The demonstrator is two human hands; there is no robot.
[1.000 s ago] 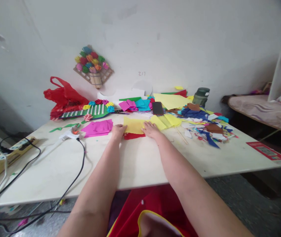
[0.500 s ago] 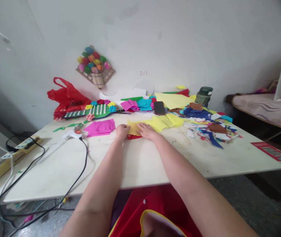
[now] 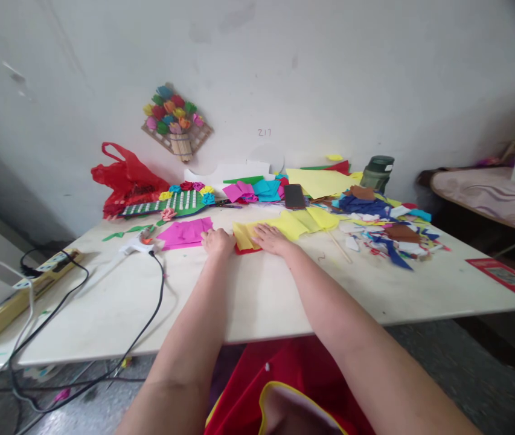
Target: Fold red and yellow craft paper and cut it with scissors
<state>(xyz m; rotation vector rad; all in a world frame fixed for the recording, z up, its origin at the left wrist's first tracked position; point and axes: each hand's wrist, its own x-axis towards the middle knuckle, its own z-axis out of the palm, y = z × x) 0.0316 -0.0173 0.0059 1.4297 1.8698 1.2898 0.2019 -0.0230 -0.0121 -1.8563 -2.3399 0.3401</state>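
Both my arms reach out over a white table (image 3: 257, 302). My left hand (image 3: 218, 241) is curled closed at the left edge of a yellow paper sheet (image 3: 244, 235) that lies on a red sheet (image 3: 244, 249). My right hand (image 3: 271, 237) lies flat on the yellow paper with its fingers stretched out. A stack of pink paper (image 3: 185, 232) sits just left of my left hand. More yellow sheets (image 3: 305, 220) fan out to the right of my right hand.
A glue gun (image 3: 137, 244) with a black cable lies left, beside a power strip (image 3: 17, 293). At the back are a red plastic bag (image 3: 128, 181), paper flower crafts (image 3: 175, 200), a phone (image 3: 294, 196), a green jar (image 3: 377, 173) and paper scraps (image 3: 388, 232).
The yellow sheet looks narrower under my hands than before. My left hand stays at its left edge, my right hand shifted slightly left, and the view drifted left.
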